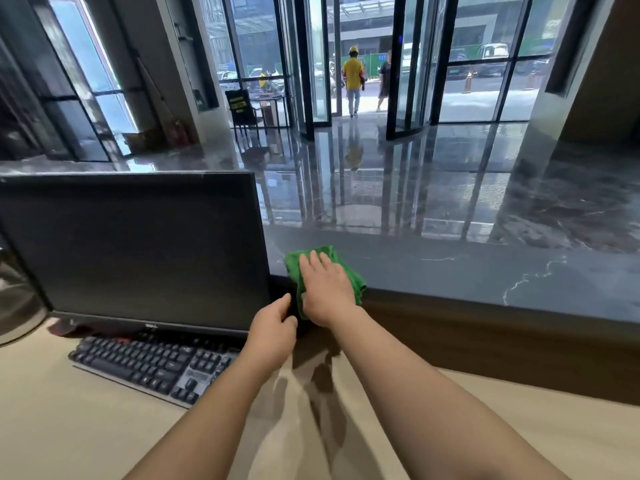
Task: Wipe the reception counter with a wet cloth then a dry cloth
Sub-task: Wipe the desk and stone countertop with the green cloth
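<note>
Right grip (325, 289) flat — green cloth (358, 285), counter (450, 268)

Monitor (131, 247) left of centre, standing on lower table (69, 427). Keyboard (152, 365) in front of it, lower left of frame. Upper table (450, 268) behind, running right from monitor. Cloth (355, 280) at centre, on upper table's near edge. Your right hand (325, 289) flat on cloth. Your left hand (273, 327) just below-left, beside monitor's lower right corner. Chair (242, 112) upper centre, far behind monitor.
</note>
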Demonstrator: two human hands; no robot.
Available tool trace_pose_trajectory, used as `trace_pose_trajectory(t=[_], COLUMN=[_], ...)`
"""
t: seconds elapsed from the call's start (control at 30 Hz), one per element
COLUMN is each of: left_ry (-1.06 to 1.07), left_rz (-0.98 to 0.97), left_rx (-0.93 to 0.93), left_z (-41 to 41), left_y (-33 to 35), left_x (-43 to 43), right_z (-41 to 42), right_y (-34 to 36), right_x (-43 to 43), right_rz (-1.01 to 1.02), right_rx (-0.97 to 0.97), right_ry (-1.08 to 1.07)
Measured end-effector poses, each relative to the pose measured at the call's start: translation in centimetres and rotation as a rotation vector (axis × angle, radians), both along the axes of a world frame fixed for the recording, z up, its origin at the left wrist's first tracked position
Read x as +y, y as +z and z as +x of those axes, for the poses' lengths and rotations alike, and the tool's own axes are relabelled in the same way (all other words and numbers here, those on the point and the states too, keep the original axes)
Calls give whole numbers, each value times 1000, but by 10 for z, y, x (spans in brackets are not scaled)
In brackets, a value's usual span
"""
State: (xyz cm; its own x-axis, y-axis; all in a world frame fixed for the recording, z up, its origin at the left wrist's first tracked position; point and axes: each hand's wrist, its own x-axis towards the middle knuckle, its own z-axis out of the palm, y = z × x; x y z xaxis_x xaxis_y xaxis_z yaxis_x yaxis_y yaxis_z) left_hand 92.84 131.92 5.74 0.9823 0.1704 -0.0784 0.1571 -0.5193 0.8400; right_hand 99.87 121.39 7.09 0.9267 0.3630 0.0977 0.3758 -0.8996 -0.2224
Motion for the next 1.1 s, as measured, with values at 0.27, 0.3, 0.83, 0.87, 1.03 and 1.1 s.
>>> trace_pose_trajectory(t=[0.27, 0.3, 0.83, 0.87, 1.03, 1.1], left_ry=[38, 26, -315, -328, -350, -337], left_rz=[-608, -625, -576, -578, -502, -483], left_rx=[80, 72, 140, 135, 159, 158], left_z=[25, 26, 6, 3, -3, -6], left_y=[5, 4, -5, -4, -2, -1], left_x=[-35, -42, -204, -214, -253, -268], right_z=[15, 14, -44, -47, -56, -59], right_y=[-4, -5, -6, -6, -8, -8], right_x=[-31, -38, -218, -228, -270, -287], right_rz=[-101, -99, -45, -44, -34, -25], right_rx=[-131, -137, -104, -104, -109, -110], right_ry=[112, 109, -160, -169, -164, -149])
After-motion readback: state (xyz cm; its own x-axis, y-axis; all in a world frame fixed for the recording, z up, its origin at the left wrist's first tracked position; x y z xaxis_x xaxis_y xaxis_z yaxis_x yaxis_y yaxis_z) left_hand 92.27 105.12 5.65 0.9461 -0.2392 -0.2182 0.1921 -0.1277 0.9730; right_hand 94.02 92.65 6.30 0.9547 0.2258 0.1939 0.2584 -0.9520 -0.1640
